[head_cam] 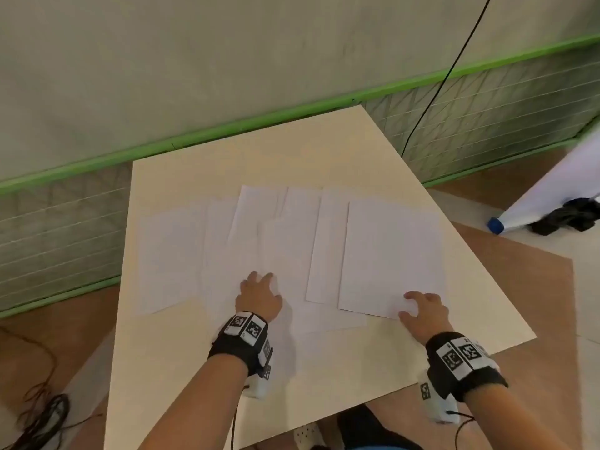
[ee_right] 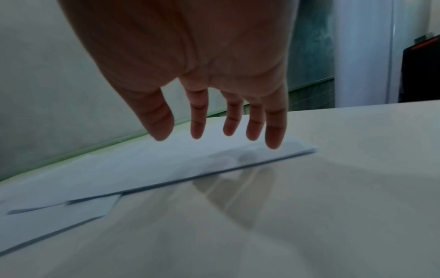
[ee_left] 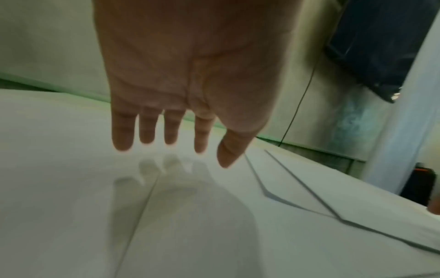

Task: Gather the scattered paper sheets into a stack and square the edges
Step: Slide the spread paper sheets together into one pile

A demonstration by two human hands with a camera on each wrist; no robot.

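We have the paper sheets [head_cam: 285, 254] spread in one overlapping row across the desk [head_cam: 181, 368], the row running left to right in front of us, while each sheet lies with its long side pointing away from us toward the far edge. No stack exists yet; the sheets only overlap at their margins.

Our left hand [head_cam: 258, 298] sits over the near part of the middle sheets, fingers straight and spread, gripping nothing; the left wrist view shows the fingertips [ee_left: 122, 143] hovering just above the paper, a shadow beneath them. Our right hand [head_cam: 423, 311] is at the near corner of the rightmost sheet [head_cam: 393, 254], fingers [ee_right: 275, 135] relaxed and extended, holding nothing, hanging over that sheet's near edge.

So the paper lies ahead of and between both hands. The leftmost sheet [head_cam: 168, 261] is nearer the left hand, the rightmost already under the right. We judge that the coming move is a sweep inward from both sides toward the middle.

We see no containers on the desk.
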